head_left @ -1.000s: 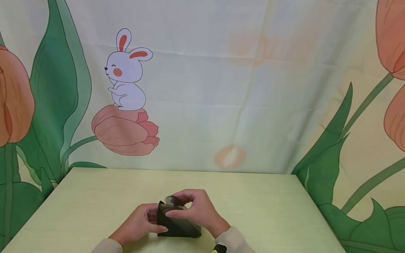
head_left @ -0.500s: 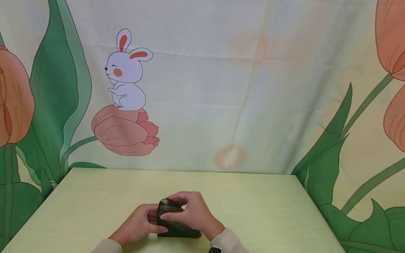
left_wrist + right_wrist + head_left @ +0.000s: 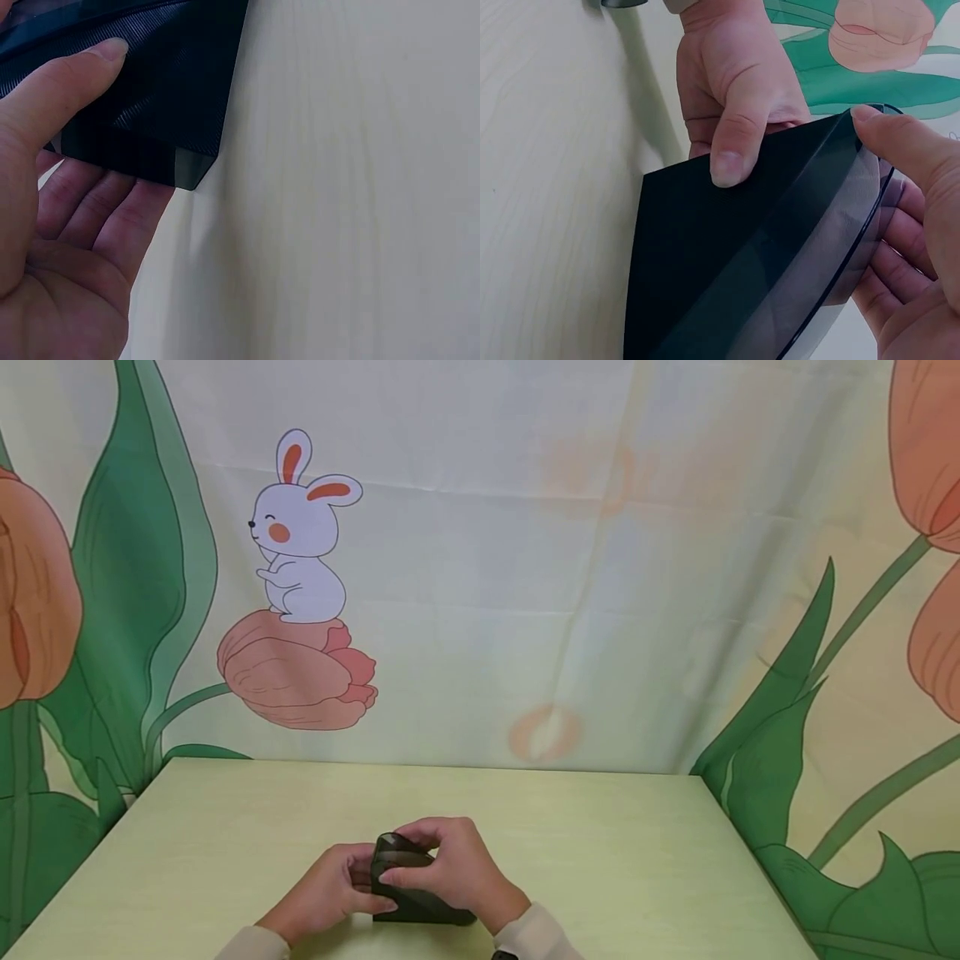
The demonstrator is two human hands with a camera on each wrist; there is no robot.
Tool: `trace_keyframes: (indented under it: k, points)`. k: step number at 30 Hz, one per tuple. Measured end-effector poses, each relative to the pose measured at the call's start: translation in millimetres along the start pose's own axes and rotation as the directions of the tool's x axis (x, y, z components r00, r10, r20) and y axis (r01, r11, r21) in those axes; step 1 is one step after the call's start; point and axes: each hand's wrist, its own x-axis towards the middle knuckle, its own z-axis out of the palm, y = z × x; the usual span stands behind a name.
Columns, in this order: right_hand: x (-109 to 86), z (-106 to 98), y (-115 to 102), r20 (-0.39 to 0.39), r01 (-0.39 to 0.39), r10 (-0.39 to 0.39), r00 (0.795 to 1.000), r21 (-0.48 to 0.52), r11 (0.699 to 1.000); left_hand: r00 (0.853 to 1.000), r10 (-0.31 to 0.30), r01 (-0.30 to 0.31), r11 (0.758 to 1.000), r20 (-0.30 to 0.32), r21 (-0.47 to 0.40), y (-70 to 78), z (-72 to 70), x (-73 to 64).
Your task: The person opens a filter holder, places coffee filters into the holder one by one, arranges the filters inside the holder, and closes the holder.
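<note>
Between my two hands, a black box point(image 3: 420, 906) with a sloping side stands on the table. A smoky see-through lid point(image 3: 847, 202) covers its slanted opening. My left hand point(image 3: 326, 889) grips the box's left end, its thumb on the near face and its fingers at the end wall and behind. In the left wrist view the thumb lies flat on the box's ribbed dark wall point(image 3: 165, 82). My right hand point(image 3: 457, 868) holds the lid at its upper end, thumb on the near edge and fingers on the far side. Part of the lid is hidden behind this hand.
The pale wooden table point(image 3: 600, 843) extends around the box to its far edge. Behind it hangs a cloth backdrop point(image 3: 480, 568) printed with tulips and a white rabbit. A black wrist device point(image 3: 505, 955) shows at my right sleeve.
The lid, raised above the box a second ago, has come down onto it. My right hand has moved slightly left and down with it; my left hand has stayed in place.
</note>
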Motion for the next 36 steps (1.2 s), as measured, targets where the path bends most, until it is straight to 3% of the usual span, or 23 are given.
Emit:
trace_keyframes:
  k: [28,36]
  points:
    - [1.7,4.1,5.9,-0.014,-0.006,0.005,1.0,-0.028,1.0,1.0,-0.007,0.007,1.0,-0.003,0.021,1.6,-0.7,0.2]
    - [0.6,0.9,3.4,0.017,-0.027,0.027,0.999,-0.007,1.0,0.999,0.004,-0.006,0.999,0.04,0.043,3.8,-2.0,2.4]
